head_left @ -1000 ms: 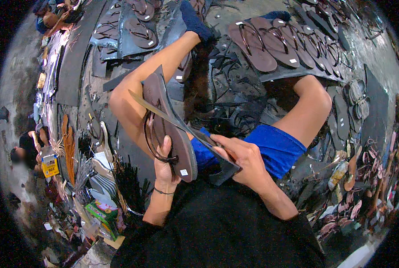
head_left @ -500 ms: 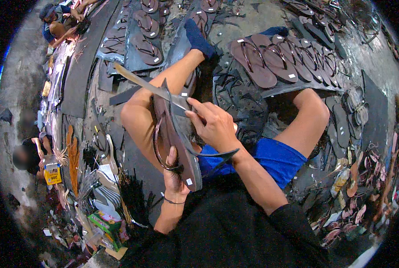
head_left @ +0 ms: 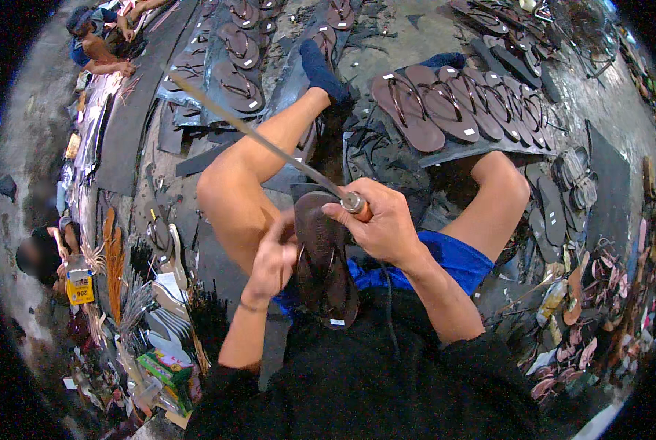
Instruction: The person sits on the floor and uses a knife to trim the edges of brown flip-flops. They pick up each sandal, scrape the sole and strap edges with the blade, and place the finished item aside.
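Note:
My left hand [head_left: 275, 255] grips the left edge of a dark brown sandal [head_left: 325, 264], sole up, held over my lap with its black strap showing. A long thin metal rod [head_left: 254, 138] with a wooden handle is clasped in my right hand [head_left: 381, 224], just above the sandal's toe end. The rod slants up and to the left past my bent left knee [head_left: 225, 192]. Both my knees are raised; I wear blue shorts and a dark top.
A row of finished brown sandals [head_left: 453, 110] lies on a dark sheet ahead. More sandals [head_left: 236, 55] sit on sheets at upper left. Loose straps and soles [head_left: 163, 293] pile at my left. Another person [head_left: 93, 44] sits far upper left. Sandal parts [head_left: 585, 257] litter the right.
My right hand has raised the rod from lying across the sandal to a steep slant up-left. The sandal has turned more upright and moved toward my lap.

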Motion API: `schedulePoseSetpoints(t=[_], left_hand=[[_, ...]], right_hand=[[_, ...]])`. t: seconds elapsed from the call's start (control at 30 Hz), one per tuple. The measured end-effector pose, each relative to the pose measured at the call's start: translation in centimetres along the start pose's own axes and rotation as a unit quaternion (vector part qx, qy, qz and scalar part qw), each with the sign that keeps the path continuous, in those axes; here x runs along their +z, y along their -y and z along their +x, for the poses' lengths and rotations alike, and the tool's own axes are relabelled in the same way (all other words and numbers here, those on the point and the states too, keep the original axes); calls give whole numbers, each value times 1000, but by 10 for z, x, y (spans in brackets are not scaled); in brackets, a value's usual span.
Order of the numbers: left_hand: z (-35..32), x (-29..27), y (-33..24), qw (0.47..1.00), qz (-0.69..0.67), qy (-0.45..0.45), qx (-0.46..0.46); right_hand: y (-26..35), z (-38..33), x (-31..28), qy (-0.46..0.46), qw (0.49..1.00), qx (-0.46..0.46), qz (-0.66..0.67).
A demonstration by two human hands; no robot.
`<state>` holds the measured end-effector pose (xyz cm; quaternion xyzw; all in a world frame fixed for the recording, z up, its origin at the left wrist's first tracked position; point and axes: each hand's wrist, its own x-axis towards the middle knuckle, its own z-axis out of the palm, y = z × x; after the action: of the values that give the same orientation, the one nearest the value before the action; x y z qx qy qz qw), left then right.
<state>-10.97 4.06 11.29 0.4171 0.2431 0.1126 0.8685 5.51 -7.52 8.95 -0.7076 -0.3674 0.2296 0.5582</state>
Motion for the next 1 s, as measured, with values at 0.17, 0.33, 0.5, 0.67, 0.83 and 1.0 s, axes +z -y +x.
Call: schedulePoseSetpoints(t=[0.17,0.33,0.5,0.67,0.83,1.0], left_hand=[[20,10,-35,970,155,-180,59],[0,-4,-73,982,123,-141,34],[-18,-2,-60,963,178,-203,10],[-13,-10,-45,982,164,-89,19],[-9,7,-47,978,199,-48,-35],[0,21,-49,966,255,8,-46]], right_hand=[[26,-29,-16,-132,988,-4,-75],[9,-105,-36,-13,993,-38,-108],[-1,-134,-34,62,993,22,-94],[18,-97,-57,30,984,-53,-168],[67,-41,-93,181,972,65,-134],[80,3,-92,215,971,50,-97]])
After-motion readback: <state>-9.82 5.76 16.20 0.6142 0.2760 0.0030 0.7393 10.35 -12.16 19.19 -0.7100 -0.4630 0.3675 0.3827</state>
